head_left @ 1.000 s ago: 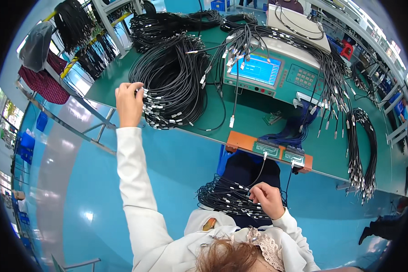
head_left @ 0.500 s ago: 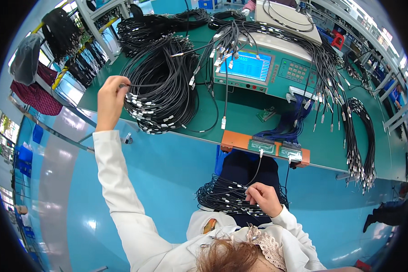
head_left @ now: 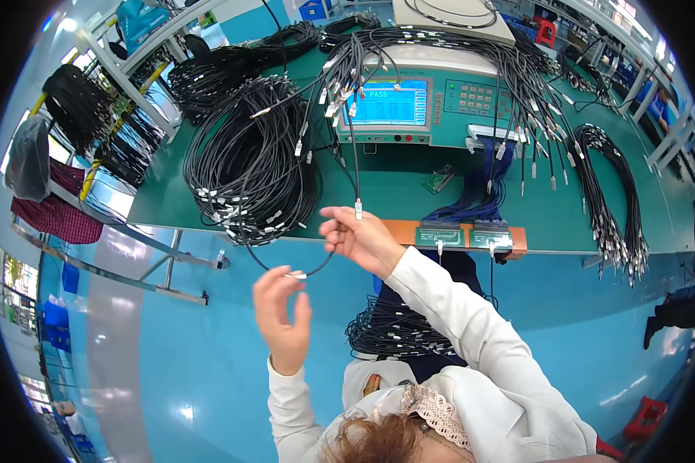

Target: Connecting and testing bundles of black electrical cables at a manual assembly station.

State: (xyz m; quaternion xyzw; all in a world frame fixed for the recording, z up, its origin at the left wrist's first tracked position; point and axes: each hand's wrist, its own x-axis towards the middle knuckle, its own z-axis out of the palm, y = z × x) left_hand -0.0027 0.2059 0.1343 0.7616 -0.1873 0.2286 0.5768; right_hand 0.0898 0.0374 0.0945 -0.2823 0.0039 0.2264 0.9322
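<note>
A thin black cable [head_left: 316,271] sags in a loop below the front of a large cable coil [head_left: 247,166], with a white tag on it. My left hand [head_left: 283,320] is beside this loop, thumb apart from the fingers, fingertips touching or almost touching the cable by the tag. My right hand [head_left: 365,241], at the bench edge, has its fingers curled round the loop's other side; the grip is partly hidden. Just above the right hand, a white connector [head_left: 358,209] hangs on another black cable.
A green tester [head_left: 471,100] with a lit screen stands on the green bench [head_left: 544,224]. On its front edge, an orange block [head_left: 400,230] carries two green circuit boards with plugged cables. More black cables [head_left: 394,328] lie across my lap. Another bundle [head_left: 622,201] hangs over the right edge.
My left hand has come right and down from the coil's left side, drawing a cable into a loop. The right hand has risen from the lap to the bench edge. The view has shifted.
</note>
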